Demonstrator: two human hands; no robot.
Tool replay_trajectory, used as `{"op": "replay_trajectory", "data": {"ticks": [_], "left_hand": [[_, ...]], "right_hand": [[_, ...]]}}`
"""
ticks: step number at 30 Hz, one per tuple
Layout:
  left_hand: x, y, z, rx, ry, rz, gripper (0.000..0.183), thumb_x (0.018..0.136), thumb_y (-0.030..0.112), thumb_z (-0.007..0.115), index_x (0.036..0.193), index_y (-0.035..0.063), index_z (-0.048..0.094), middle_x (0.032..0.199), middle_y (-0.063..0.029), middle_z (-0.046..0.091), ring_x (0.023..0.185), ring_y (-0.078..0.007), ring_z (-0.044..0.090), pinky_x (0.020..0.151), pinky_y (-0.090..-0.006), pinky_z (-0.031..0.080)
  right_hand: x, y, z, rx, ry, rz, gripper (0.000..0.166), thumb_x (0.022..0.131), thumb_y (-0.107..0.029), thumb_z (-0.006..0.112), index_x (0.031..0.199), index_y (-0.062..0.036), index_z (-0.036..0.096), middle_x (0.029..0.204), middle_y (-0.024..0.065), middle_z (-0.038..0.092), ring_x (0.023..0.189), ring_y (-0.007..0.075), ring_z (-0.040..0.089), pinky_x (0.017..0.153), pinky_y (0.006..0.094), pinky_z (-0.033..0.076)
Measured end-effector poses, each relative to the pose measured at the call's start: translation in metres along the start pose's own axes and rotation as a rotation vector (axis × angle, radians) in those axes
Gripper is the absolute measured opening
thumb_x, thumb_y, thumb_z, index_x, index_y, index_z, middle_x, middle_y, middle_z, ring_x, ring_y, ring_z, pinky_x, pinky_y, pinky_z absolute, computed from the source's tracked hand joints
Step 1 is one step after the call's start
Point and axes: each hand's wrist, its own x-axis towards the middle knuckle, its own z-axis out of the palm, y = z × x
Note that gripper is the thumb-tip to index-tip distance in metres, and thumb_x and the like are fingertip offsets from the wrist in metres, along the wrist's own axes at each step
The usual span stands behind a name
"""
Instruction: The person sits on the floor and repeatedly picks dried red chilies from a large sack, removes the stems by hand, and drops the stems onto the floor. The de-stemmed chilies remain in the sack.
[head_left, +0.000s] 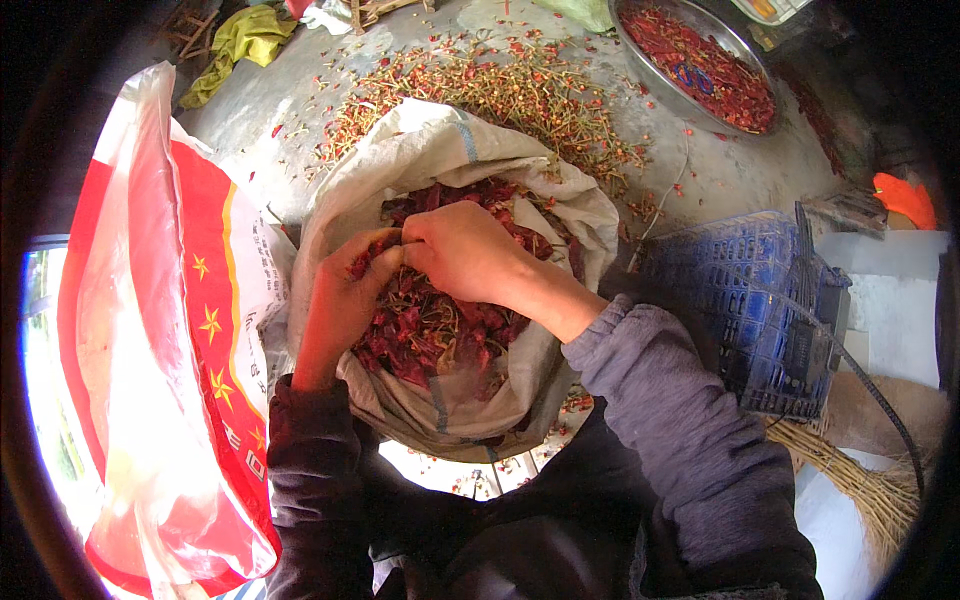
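Note:
An open woven sack (330, 217) with its rim rolled down stands before me, holding dark red dried chili peppers (420, 337) and some stems. Over its left part, my left hand (349, 292) has its fingers curled around some dried red pepper pieces (367, 259). My right hand (457, 251) meets it fingertip to fingertip above the sack's contents. Its thumb and fingers are pinched together; whatever is between them is hidden. Beyond the sack, a pile of stems and red bits (525, 90) is spread on the concrete floor.
A red and white plastic bag (150, 300) stands at left. A metal basin (637, 71) of red peppers, with blue-handled scissors (694, 77), is at upper right. A blue plastic crate (750, 300) with a dark cable and a straw broom (847, 472) lie right. Yellow-green cloth (244, 37) lies upper left.

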Motion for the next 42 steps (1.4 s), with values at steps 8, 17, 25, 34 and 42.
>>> {"op": "replay_trajectory", "data": {"ticks": [8,17,25,34,42], "left_hand": [[0.003,-0.002,-0.009,-0.260,0.027,-0.087,0.015,0.098,0.012,0.059,0.107,0.0008,0.065,0.086,0.0005,0.065,0.076,-0.0065,0.057,0.071,-0.0217,0.046],[-0.011,0.004,-0.019,-0.678,-0.167,-0.110,0.012,0.095,0.012,0.063,0.101,0.0017,0.064,0.076,-0.0034,0.063,0.058,-0.0103,0.055,0.054,-0.0241,0.044],[-0.005,-0.003,-0.041,-0.750,0.215,-0.182,0.010,0.097,0.013,0.060,0.101,0.0037,0.061,0.090,-0.0050,0.064,0.066,-0.0101,0.055,0.056,-0.0254,0.046],[0.006,-0.014,-0.024,-0.553,0.126,-0.233,0.019,0.090,0.017,0.071,0.101,0.0075,0.059,0.088,-0.0026,0.063,0.061,-0.0094,0.052,0.054,-0.0240,0.044],[0.002,-0.019,-0.028,-0.254,0.140,-0.318,0.014,0.087,0.013,0.073,0.086,0.0036,0.062,0.079,0.0020,0.062,0.065,-0.0074,0.052,0.061,-0.0252,0.043]], "right_hand": [[-0.003,-0.008,-0.003,0.229,0.104,-0.022,0.020,0.088,-0.022,0.064,0.083,-0.0027,0.068,0.077,0.0192,0.065,0.076,0.0363,0.065,0.069,0.0458,0.050],[-0.020,-0.012,-0.022,0.763,-0.220,0.024,0.023,0.093,-0.023,0.064,0.089,-0.0015,0.068,0.075,0.0033,0.065,0.071,0.0094,0.058,0.065,0.0282,0.047],[-0.015,0.023,-0.083,1.143,0.061,0.248,0.022,0.096,-0.028,0.062,0.095,-0.0069,0.069,0.075,-0.0021,0.061,0.056,0.0050,0.050,0.052,0.0237,0.043],[-0.028,0.030,0.021,-0.211,-0.248,0.226,0.048,0.085,-0.046,0.070,0.091,0.0016,0.071,0.087,0.0234,0.069,0.085,0.0407,0.068,0.075,0.0504,0.054],[-0.019,0.038,0.017,-0.166,-0.342,0.200,0.021,0.080,-0.023,0.072,0.082,-0.0016,0.073,0.080,0.0208,0.069,0.081,0.0360,0.070,0.072,0.0462,0.055]]}}
